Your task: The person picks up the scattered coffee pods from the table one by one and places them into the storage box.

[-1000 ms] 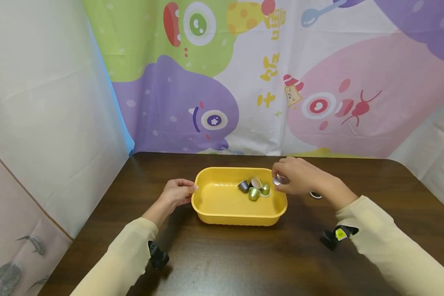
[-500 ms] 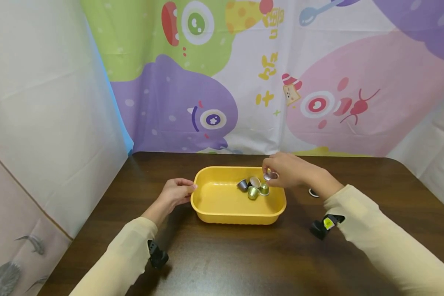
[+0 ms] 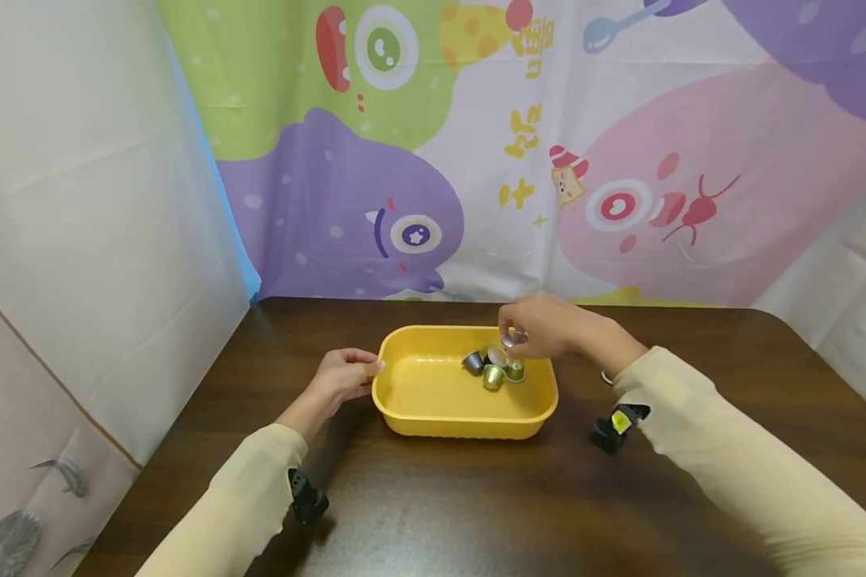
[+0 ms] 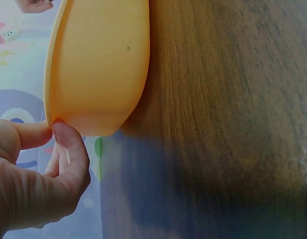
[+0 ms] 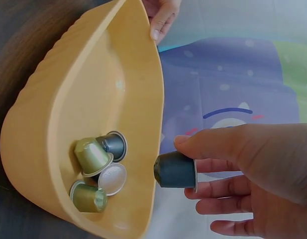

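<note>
My left hand (image 3: 345, 377) pinches the left end of a yellow plastic tub (image 3: 440, 427) between thumb and fingers, as the left wrist view shows at the rim. Over the tub's right end, my right hand (image 3: 548, 324) holds a dark coffee capsule (image 5: 175, 170) by its sides between thumb and fingers. Several capsules lie clustered in the right part of the tub: a green one (image 5: 91, 156), another green one (image 5: 87, 197), a dark one (image 5: 113, 145) and one with its pale lid (image 5: 112, 179) showing.
The tub stands on a dark wooden table (image 3: 433, 505). Right of it, a small round object with a white rim (image 3: 606, 377) is partly hidden behind my right forearm. A cartoon-printed curtain (image 3: 505, 240) hangs along the table's back edge, with pale cloth (image 3: 101, 200) on the left.
My right hand has moved left with the capsule, from the tub's right rim to over the capsules inside. My left hand has kept its hold on the tub.
</note>
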`<action>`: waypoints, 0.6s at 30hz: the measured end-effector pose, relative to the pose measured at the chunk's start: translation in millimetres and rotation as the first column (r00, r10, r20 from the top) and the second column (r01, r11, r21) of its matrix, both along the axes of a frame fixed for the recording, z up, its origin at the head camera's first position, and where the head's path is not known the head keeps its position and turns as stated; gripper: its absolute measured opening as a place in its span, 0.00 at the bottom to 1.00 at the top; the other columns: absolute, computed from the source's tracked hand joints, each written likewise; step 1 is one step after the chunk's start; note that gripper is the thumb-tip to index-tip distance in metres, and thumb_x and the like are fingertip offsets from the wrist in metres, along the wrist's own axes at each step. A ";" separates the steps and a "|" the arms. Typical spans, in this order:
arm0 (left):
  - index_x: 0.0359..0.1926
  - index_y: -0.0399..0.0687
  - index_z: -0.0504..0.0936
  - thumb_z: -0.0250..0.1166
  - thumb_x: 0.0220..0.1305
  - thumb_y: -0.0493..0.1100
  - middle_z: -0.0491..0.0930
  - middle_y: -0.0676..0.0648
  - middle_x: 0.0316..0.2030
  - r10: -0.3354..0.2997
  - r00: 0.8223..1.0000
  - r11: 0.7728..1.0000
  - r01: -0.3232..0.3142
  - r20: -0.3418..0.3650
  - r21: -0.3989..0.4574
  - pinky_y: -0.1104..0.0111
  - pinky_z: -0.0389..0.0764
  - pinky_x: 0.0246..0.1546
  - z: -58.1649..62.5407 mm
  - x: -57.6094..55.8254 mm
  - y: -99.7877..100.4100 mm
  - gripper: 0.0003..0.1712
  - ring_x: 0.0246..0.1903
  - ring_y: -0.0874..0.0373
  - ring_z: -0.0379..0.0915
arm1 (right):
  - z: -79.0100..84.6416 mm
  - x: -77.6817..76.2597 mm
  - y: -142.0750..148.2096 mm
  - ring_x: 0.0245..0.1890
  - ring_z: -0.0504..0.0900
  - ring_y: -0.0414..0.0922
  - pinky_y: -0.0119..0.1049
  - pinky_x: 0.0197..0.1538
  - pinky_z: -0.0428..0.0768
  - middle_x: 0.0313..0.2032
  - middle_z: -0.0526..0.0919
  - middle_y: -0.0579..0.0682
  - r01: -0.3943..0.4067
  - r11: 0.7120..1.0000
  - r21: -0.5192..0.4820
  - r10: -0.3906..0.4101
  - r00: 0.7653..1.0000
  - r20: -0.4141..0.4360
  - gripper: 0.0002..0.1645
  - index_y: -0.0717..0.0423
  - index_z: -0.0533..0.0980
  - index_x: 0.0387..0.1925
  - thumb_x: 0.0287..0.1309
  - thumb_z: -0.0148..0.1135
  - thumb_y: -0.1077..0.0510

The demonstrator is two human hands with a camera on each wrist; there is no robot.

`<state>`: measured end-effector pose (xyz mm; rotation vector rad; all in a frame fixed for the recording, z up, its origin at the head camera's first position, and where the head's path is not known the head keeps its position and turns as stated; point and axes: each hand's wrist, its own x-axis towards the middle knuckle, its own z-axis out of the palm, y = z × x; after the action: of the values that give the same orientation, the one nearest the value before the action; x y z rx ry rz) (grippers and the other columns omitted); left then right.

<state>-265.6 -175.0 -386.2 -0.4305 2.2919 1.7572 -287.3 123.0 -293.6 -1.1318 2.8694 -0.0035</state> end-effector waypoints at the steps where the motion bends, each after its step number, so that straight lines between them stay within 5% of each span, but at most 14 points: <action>1: 0.50 0.33 0.76 0.62 0.65 0.38 0.75 0.41 0.44 0.001 1.000 1.000 -0.001 0.000 0.000 0.62 0.84 0.48 -0.1 -0.1 0.1 0.16 0.37 0.57 0.76 | 0.1 -0.7 -1.0 0.32 0.74 0.43 0.36 0.38 0.74 0.30 0.79 0.48 -0.001 1.000 0.001 0.001 1.000 0.002 0.13 0.53 0.77 0.36 0.51 0.70 0.52; 18: 0.49 0.33 0.76 0.62 0.65 0.39 0.75 0.42 0.42 0.007 1.000 1.000 -0.007 -0.007 -0.005 0.64 0.85 0.45 -1.9 -1.0 -0.4 0.15 0.35 0.57 0.75 | 1.0 -17.8 -20.5 0.29 0.72 0.42 0.33 0.36 0.71 0.30 0.78 0.49 -0.014 1.000 0.022 0.013 1.000 0.028 0.13 0.53 0.77 0.36 0.52 0.68 0.51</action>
<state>-266.6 -175.4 -388.2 -0.4350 2.3034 1.7591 -305.1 102.5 -292.6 -1.1380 2.8301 0.0136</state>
